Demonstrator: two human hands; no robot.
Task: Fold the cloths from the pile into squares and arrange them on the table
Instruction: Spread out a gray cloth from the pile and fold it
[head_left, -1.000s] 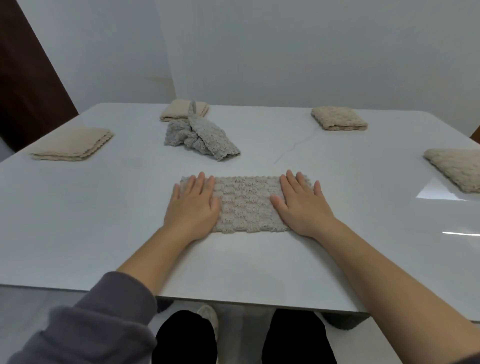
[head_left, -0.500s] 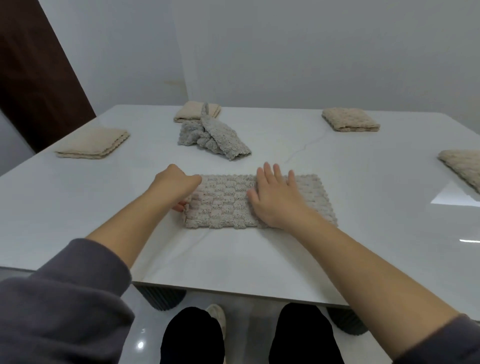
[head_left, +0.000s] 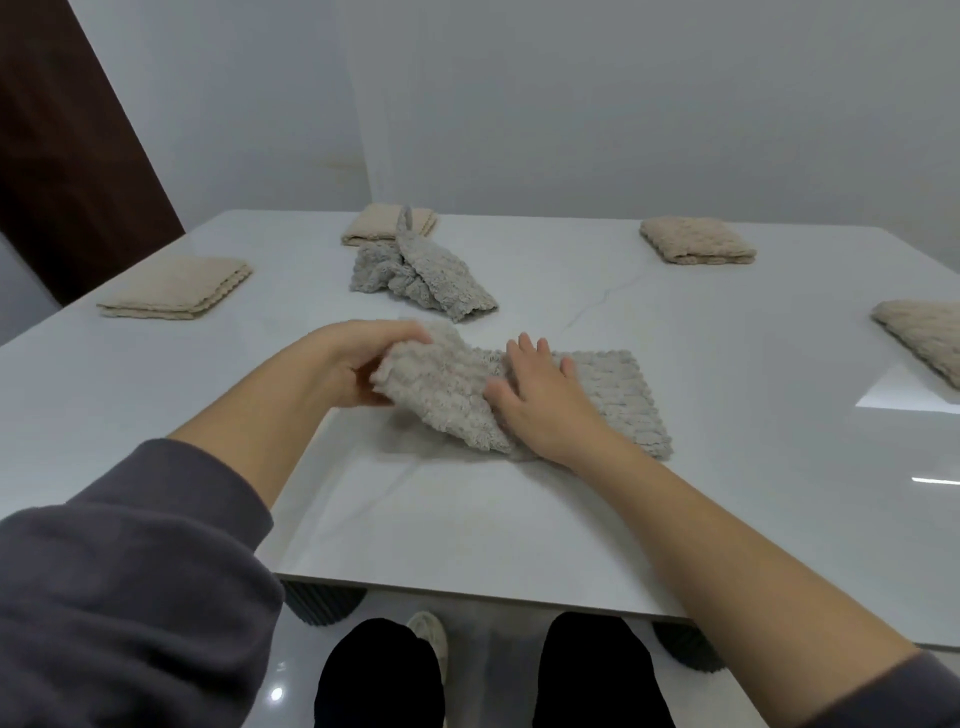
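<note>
A grey knobbly cloth (head_left: 613, 395), folded to a long strip, lies in front of me on the white table (head_left: 467, 519). My left hand (head_left: 358, 364) grips its left end and holds that end lifted off the table, curling toward the right. My right hand (head_left: 540, 400) lies flat on the middle of the cloth, fingers spread, pinning it down. Behind it sits the pile, a crumpled grey cloth (head_left: 421, 275).
Folded beige squares lie around the table: far left (head_left: 176, 288), back centre (head_left: 384, 226), back right (head_left: 696, 241) and at the right edge (head_left: 924, 332). A dark door stands at the left. My legs and a shoe show below the table's front edge.
Both hands lay flat on the cloth's ends. Then the right hand slid to the middle, and the left hand took the left end and raised it toward the right.
</note>
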